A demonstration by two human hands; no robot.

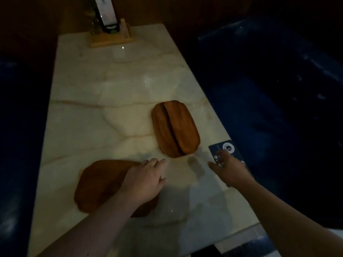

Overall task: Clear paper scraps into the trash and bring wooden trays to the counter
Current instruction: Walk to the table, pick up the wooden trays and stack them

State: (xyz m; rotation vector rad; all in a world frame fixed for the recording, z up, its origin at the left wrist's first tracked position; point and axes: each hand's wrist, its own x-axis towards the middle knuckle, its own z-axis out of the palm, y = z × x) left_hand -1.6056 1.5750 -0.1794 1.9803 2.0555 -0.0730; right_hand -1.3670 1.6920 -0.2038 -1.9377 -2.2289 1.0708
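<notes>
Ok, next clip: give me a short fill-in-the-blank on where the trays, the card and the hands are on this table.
1. The number of wooden trays on the marble table is ____.
2. The left hand rests on the near tray, while the far tray has ____ compartments side by side.
3. The right hand reaches to the dark blue card at the table's ____ edge.
4. The wooden holder stands at the table's ____ end.

Missing words: two; two; right; far

Dim, soft blur; glare spots on marble table (115,101), edges v. dark.
</notes>
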